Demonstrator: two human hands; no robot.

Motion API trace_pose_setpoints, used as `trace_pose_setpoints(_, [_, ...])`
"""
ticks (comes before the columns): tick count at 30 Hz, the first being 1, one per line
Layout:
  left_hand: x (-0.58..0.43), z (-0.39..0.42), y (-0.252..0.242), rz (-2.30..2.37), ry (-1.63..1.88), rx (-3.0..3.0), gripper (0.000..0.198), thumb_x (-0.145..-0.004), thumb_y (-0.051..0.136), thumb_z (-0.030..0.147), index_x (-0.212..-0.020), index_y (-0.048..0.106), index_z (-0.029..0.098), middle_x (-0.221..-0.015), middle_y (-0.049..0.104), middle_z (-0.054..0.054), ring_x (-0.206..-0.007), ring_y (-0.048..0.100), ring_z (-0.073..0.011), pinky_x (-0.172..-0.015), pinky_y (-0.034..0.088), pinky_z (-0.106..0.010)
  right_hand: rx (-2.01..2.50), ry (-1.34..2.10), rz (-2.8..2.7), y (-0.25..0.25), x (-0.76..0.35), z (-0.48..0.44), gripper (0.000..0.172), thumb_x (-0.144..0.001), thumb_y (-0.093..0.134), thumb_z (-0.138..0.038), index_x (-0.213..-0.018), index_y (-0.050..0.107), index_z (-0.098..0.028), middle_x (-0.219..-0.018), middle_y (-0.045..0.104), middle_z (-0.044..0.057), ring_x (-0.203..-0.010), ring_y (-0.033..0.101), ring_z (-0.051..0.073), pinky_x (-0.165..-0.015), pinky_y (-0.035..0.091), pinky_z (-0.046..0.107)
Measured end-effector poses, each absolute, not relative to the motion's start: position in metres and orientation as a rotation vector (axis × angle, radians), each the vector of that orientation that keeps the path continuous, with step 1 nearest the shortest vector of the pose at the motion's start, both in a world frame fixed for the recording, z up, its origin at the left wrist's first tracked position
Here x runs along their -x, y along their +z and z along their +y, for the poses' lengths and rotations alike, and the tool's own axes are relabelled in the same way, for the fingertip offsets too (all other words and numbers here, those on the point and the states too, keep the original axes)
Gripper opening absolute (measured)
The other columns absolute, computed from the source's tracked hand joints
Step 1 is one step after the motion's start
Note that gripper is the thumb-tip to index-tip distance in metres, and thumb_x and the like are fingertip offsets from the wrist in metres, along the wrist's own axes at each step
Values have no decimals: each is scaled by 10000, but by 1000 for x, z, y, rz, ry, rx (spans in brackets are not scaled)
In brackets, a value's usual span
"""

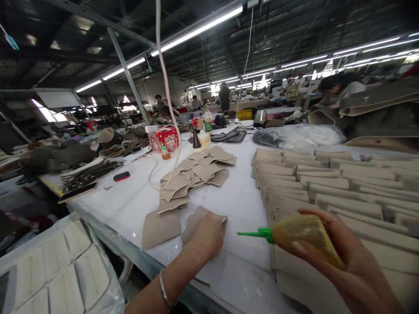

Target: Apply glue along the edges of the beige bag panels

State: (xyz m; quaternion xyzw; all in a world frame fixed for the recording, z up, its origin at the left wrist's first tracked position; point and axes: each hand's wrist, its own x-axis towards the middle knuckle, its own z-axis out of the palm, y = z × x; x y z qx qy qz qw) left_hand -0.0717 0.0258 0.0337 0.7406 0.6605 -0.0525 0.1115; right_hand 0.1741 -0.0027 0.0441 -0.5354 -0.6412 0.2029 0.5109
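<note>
My right hand [343, 257] is wrapped round a yellowish squeeze bottle [301, 235] with a green nozzle, tilted on its side so the tip points left. With its fingers closed, my left hand [207, 233] grips a beige-grey flat piece [194, 220] low over the white table [242, 192]; the fingertips are partly hidden. Just left of it lies another flat piece [162, 229], joined to a loose spread of similar pieces [204, 170] farther back. Under and beyond the bottle, rows of folded beige pieces [327, 183] overlap on the right.
A red patterned box [165, 138] and a small green-capped bottle [165, 152] stand at the back. A hanging cable [166, 83] comes down to the table. A black-and-red case [121, 176] and a phone [77, 192] lie left. White panels [55, 266] fill the lower left. Co-workers [224, 97] are farther off.
</note>
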Motion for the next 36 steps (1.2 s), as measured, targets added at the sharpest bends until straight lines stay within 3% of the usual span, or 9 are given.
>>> trace_pose_setpoints(4, [82, 21, 41, 1859, -136, -2211, 358, -899, 405, 169, -1051, 725, 224, -1041, 697, -92, -964, 645, -243, -852, 491, -343, 1292, 533, -1602, 38, -171, 1, 561, -727, 737, -637, -1162, 604, -309, -962, 704, 32, -770, 704, 285, -602, 609, 329])
trace_pose_setpoints(7, [85, 18, 37, 1810, -57, -2241, 427, -900, 386, 185, -1176, 698, 277, -1038, 685, -84, -923, 647, -239, -808, 492, -342, 1257, 509, -1677, 32, -163, 5, 507, -769, 723, -601, -1165, 599, -310, -1012, 701, 17, -809, 700, 261, -664, 604, 317])
trace_pose_setpoints(10, [88, 18, 29, 1770, 24, -2276, 432, -879, 400, 191, -1164, 706, 300, -975, 676, -78, -885, 640, -236, -782, 487, -334, 1176, 482, -1757, 26, -152, 12, 469, -795, 713, -574, -1151, 606, -286, -1059, 697, 34, -864, 697, 266, -722, 596, 328])
trace_pose_setpoints(20, [92, 21, 17, 1780, 60, -2243, 358, -864, 427, 221, -1053, 728, 259, -959, 637, -88, -824, 626, -230, -747, 474, -331, 1022, 306, -2050, 9, -138, 28, 388, -927, 643, -433, -1276, 508, -328, -1154, 630, 27, -961, 645, 230, -811, 541, 320])
trace_pose_setpoints(31, [89, 18, 14, 1783, 62, -2203, 331, -882, 433, 226, -1063, 710, 235, -963, 613, -97, -858, 619, -241, -749, 470, -331, 1088, 337, -2013, 5, -143, 31, 399, -908, 640, -490, -1248, 535, -308, -1115, 646, 46, -894, 659, 269, -766, 551, 367])
trace_pose_setpoints(36, [91, 19, 9, 1768, 99, -2210, 325, -889, 423, 253, -1071, 692, 258, -975, 593, -87, -819, 618, -234, -728, 466, -335, 1134, 472, -2008, 2, -148, 31, 422, -911, 638, -515, -1271, 512, -334, -1154, 635, 31, -946, 653, 274, -838, 541, 397])
